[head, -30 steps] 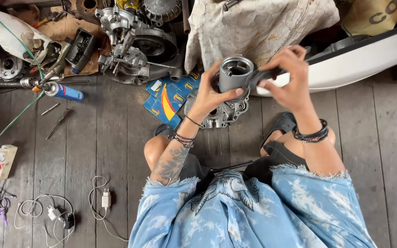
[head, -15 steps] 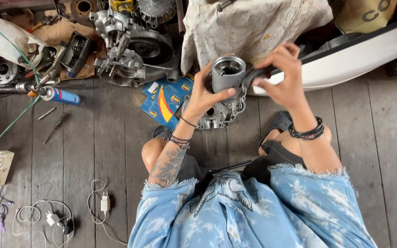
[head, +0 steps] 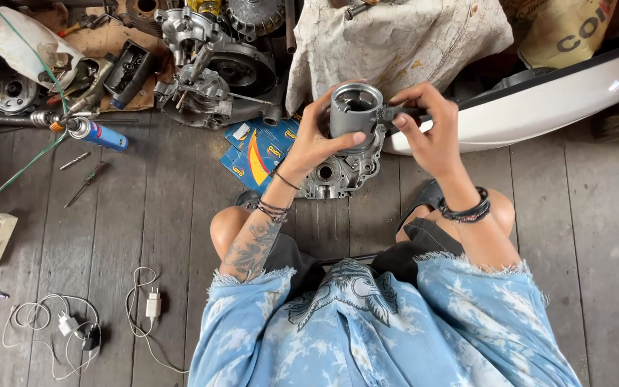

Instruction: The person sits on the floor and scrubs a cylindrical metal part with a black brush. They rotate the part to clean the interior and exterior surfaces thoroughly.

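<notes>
Since the earlier frames the right hand [head: 424,136] had drawn in closer to the grey metal cylinder [head: 354,110], its fingers now bunched tighter on the dark tool [head: 402,113] at the cylinder's right side, and the whole grip had shifted slightly left and down in the head view.

In the head view the left hand [head: 317,140] was wrapped around the cylinder, thumb across its lower front and fingers behind, holding it upright with the open bore facing the camera. The right hand was clenched on the dark tool, whose end met the cylinder's right flank. The cylinder was held above the wooden plank floor [head: 166,208], directly over an aluminium engine case [head: 342,172] lying flat there.

Room to move was tight ahead: a stained cloth [head: 395,43] hung just beyond the cylinder, and a white curved body panel [head: 553,100] ran close past the right hand. To the left of the engine case lay blue and yellow cardboard boxes [head: 256,154], and beyond them a stripped engine block [head: 213,72]. Farther left, well apart, a blue spray can [head: 98,134] and a screwdriver [head: 84,185] lay on the planks. The floor to the person's right was open boards. Chargers and white cables [head: 94,322] lay near the left knee side.
</notes>
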